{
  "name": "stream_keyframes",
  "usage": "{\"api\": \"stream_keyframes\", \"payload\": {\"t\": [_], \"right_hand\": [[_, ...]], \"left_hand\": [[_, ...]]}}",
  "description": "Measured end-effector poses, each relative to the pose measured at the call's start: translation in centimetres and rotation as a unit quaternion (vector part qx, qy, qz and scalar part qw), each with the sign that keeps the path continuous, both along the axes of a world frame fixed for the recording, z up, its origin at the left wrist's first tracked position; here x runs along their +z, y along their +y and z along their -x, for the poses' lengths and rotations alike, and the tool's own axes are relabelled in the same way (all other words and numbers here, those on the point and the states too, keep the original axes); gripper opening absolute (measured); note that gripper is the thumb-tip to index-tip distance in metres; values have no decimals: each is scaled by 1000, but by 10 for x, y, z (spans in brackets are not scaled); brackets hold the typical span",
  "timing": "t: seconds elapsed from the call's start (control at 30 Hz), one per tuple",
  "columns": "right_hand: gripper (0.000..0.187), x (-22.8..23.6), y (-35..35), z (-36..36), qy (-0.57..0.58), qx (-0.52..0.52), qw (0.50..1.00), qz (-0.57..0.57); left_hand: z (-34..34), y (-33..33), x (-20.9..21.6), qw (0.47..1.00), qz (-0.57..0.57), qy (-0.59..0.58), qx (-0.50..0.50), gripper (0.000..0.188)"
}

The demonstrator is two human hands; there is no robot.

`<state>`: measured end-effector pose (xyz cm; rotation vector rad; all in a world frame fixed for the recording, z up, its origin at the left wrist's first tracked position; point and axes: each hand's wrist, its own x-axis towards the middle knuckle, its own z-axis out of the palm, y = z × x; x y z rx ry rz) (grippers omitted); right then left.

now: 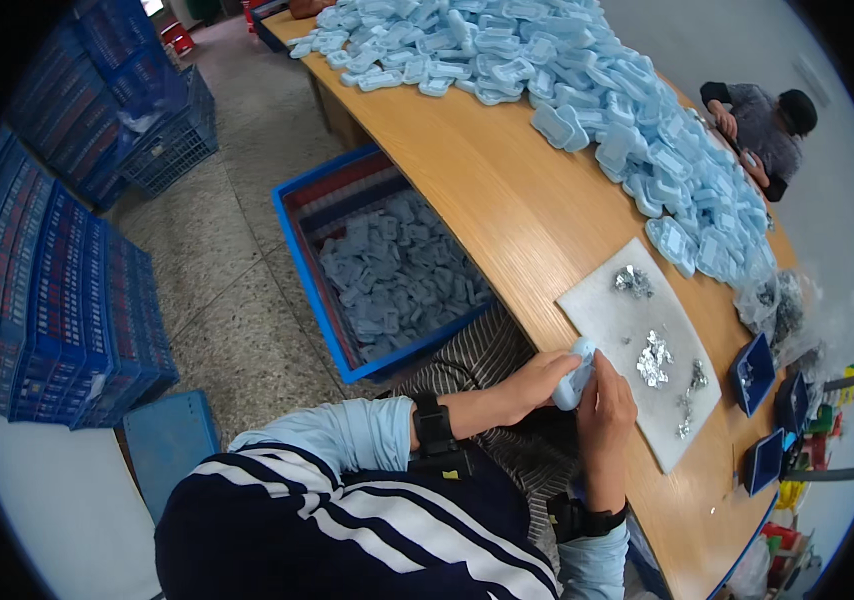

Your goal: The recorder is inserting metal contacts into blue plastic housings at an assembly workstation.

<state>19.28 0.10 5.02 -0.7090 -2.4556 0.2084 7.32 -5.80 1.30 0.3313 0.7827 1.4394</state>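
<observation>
A light blue plastic casing [572, 384] is between my two hands, just off the near edge of the table. My left hand [544, 378] grips it from the left with the thumb along its top. The fingers of my right hand [607, 401] are bent and pressed to its right side; whether they pinch a small part is hidden. Right beside my hands lies a white board [602, 300] bearing small shiny metal pieces [654, 360] in several loose clusters.
A big heap of light blue casings [507, 50] covers the far part of the wooden table [467, 165]. A blue crate [309, 290] of casings stands left below the edge. Small dark blue trays [753, 374] sit at right. Stacked crates [57, 290] line the left; another person [765, 125] sits across.
</observation>
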Motion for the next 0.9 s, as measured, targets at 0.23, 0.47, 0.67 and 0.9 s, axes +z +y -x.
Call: {"api": "stream_keyframes", "payload": {"t": [0.23,0.47,0.67,0.9], "right_hand": [[25,5,5,2,160,-15,964,213],[23,-5,10,-10,236,-76,857,451],[24,0,4,-6,241,-74,849,464],[28,4,-7,-6,208,-89,919,323]], "left_hand": [[7,-6,12,1000,-11,-24,-4,37],[1,-6,20,998,-50,20,-37,40],[0,-10,10,975,-75,207,-24,39],[7,-5,22,996,51,56,-47,41]]}}
